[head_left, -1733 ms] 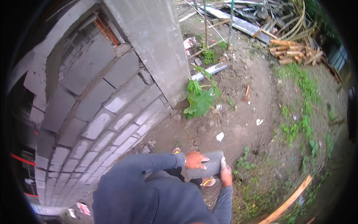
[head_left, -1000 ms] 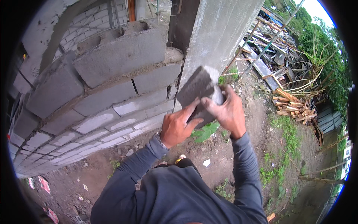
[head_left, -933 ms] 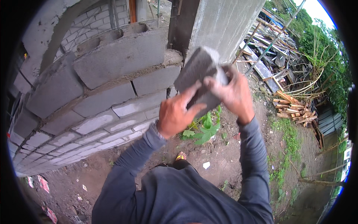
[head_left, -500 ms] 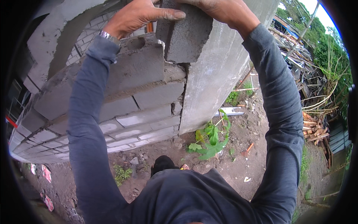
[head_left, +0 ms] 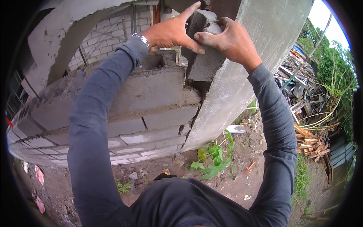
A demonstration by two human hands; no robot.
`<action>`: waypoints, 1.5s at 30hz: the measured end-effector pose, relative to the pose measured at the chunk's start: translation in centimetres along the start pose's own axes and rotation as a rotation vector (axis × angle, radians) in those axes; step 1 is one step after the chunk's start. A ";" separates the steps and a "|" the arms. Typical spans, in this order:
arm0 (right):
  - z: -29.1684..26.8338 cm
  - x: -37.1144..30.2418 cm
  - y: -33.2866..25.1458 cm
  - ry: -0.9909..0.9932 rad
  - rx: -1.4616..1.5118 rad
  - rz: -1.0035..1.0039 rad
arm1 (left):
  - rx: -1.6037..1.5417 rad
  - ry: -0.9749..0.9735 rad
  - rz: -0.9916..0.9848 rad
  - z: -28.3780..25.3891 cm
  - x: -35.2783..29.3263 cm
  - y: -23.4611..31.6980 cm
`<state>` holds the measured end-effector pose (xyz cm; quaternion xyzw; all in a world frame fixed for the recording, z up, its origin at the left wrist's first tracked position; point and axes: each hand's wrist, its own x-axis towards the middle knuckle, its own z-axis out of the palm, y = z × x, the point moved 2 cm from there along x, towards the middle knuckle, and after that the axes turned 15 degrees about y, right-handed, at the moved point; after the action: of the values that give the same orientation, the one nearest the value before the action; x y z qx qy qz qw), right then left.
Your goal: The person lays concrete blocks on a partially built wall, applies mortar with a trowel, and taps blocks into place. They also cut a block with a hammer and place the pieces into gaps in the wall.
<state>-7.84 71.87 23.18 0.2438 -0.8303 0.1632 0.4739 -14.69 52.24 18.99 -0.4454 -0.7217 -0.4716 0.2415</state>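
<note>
Both hands, left (head_left: 170,32) and right (head_left: 230,39), gripping grey block (head_left: 204,56) atop block wall (head_left: 147,94), beside concrete column (head_left: 242,87)

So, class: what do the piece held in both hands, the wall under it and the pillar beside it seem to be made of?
Held piece: probably a concrete block, grey, rough and matt with broken edges.
Wall: the same grey blocks laid in courses, with paler mortar joints showing.
Pillar: apparently cast or rendered concrete, a smoother, joint-free grey face.
Both hands, left hand and right hand, grip the piece.

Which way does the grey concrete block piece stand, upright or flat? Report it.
Upright: the grey concrete block piece stands on end between wall and concrete column, both hands gripping its top.
</note>
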 end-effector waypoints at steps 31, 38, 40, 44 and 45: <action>6.4 -6.1 4.4 -0.087 -0.025 0.144 | 0.193 -0.049 -0.032 4.4 -2.5 -5.5; 7.5 -6.4 4.4 -0.108 0.012 0.181 | 0.355 -0.108 -0.039 4.0 -2.5 -6.4; 8.5 -7.2 5.1 -0.066 0.000 0.136 | 0.314 -0.115 -0.059 4.5 -3.0 -6.5; 8.3 -7.8 5.2 -0.068 -0.009 0.167 | 0.298 -0.177 -0.177 5.1 -3.0 -6.4; 8.2 -7.8 5.4 -0.077 -0.010 0.175 | 0.302 -0.212 -0.228 5.1 -2.8 -6.1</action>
<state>-13.28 74.14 12.16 0.1743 -0.8668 0.1905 0.4267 -18.28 54.73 11.76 -0.3669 -0.8512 -0.3329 0.1732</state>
